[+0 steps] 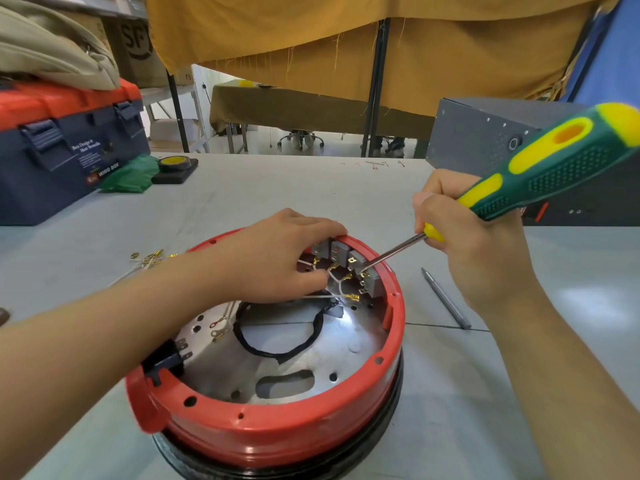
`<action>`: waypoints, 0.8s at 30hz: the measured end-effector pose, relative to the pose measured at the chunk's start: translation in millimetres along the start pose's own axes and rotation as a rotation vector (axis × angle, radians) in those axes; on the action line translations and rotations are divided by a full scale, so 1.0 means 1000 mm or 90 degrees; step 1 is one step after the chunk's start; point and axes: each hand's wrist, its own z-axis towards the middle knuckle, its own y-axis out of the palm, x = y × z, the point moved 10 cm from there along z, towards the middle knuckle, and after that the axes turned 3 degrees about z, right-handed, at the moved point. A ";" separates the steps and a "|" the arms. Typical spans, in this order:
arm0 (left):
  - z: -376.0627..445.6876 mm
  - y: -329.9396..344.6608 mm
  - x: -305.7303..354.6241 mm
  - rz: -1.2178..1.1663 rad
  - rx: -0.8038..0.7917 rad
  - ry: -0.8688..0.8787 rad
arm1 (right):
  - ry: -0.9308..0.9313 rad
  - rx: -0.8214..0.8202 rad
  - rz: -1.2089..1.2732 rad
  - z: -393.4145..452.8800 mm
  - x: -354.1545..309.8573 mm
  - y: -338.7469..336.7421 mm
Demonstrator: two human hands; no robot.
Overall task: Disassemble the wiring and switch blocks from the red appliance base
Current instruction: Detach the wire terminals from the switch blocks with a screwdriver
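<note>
The red appliance base (270,434) lies upside down on the table, its metal inner plate showing. Grey switch blocks (341,252) line the far inside wall, with white wires (337,289) and brass terminals running from them. My left hand (277,258) reaches over the far rim, fingers curled on the rim and wall, thumb pressing the wires. My right hand (464,237) grips a green and yellow screwdriver (540,168); its metal tip sits at the right-hand switch block.
A blue and orange toolbox (65,147) stands at the back left, with green cloth and a tape roll (174,163) beside it. Loose removed wires (149,259) lie left of the base. A grey pen (446,299) lies to the right. A grey metal box (485,140) stands at the back right.
</note>
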 end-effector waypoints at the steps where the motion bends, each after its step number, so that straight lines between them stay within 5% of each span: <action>1: -0.001 0.000 0.001 0.000 0.017 -0.004 | -0.015 -0.016 -0.017 -0.001 -0.003 0.003; 24: -0.004 0.001 0.000 -0.089 0.016 0.019 | 0.011 -0.339 -0.274 0.002 -0.028 0.046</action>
